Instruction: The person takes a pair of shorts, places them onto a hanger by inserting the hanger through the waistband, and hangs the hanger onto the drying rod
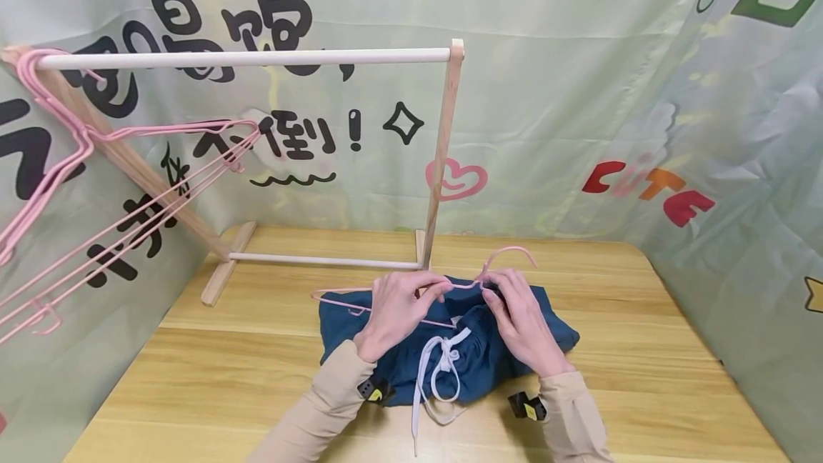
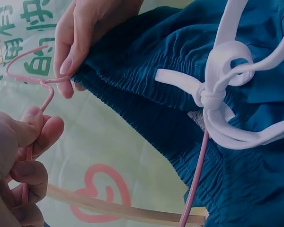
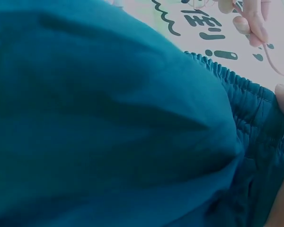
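Note:
Dark blue drawstring shorts (image 1: 411, 377) lie bunched on the table, their elastic waistband facing away from me and a white drawstring (image 1: 448, 356) tied in a bow. My left hand (image 1: 400, 308) grips one arm of a pink hanger (image 2: 46, 99); its fingers curl round the wire in the left wrist view. At the other side, my right hand (image 1: 522, 320) pinches the gathered waistband (image 3: 255, 99) close to the hanger's neck. The hanger's hook (image 1: 511, 249) sticks up above the right hand. Part of the hanger's far arm is hidden by that hand and the cloth.
A wooden rack with a white rail (image 1: 257, 58) stands at the back left of the table (image 1: 617, 349). Several pink hangers (image 1: 83, 136) hang from the rail's left end. A printed cloth backdrop (image 1: 566, 91) surrounds the table.

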